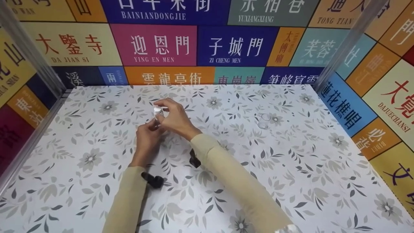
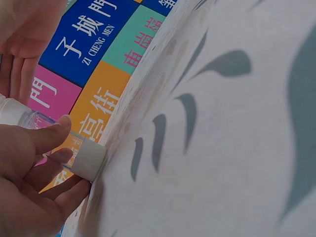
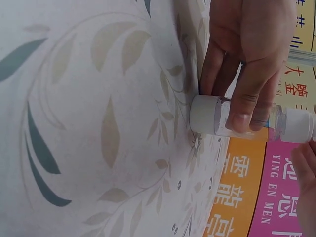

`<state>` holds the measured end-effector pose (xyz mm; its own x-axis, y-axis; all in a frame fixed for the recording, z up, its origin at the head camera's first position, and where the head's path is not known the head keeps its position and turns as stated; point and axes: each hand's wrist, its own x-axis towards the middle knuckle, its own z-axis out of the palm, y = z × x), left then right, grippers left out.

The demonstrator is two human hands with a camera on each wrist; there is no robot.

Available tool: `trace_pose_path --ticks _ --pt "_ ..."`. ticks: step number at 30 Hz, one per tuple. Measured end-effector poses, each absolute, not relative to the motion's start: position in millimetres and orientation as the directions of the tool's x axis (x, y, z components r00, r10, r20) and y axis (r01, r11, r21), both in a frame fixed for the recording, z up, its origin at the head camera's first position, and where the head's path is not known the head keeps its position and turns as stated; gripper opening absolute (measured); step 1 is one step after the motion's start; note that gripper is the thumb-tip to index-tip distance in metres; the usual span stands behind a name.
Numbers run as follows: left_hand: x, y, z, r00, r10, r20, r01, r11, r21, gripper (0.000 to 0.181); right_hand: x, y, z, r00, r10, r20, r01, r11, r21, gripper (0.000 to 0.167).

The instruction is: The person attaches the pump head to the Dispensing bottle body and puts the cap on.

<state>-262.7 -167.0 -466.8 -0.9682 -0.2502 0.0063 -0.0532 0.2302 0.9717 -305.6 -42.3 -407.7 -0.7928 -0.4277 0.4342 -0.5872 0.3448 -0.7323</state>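
A small clear bottle (image 2: 81,148) with a white base and a white cap (image 1: 157,110) stands on the table's far left half. My left hand (image 1: 148,137) grips its clear body low down, thumb on one side and fingers on the other, as the left wrist view shows. The white base (image 3: 205,114) rests on the tabletop. From the right, my right hand (image 1: 176,116) pinches the white cap between thumb and index finger. Its other fingers are partly hidden in the head view. In the right wrist view the cap (image 3: 297,125) lies near the frame's edge, with right-hand fingers beside it.
To the right on the table lies a small transparent piece (image 1: 263,122), hard to make out. A white cloth with grey leaves and flowers (image 1: 307,181) covers the table. Colourful panels with lettering (image 1: 155,45) rise behind it, and clear posts (image 1: 344,42) stand at the back corners.
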Motion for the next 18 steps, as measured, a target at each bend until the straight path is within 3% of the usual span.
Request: trace_pose_path --ticks 7,18 --pt "-264.7 -167.5 -467.3 -0.949 -0.284 0.136 0.023 0.368 0.930 0.029 -306.2 -43.6 -410.4 -0.770 -0.462 0.440 -0.619 0.373 -0.691 0.039" --pt "-263.5 -167.4 -466.9 -0.949 -0.304 0.078 -0.030 0.336 0.941 0.039 -306.7 -42.3 -404.9 -0.774 -0.482 0.411 -0.616 0.419 -0.667 0.041"
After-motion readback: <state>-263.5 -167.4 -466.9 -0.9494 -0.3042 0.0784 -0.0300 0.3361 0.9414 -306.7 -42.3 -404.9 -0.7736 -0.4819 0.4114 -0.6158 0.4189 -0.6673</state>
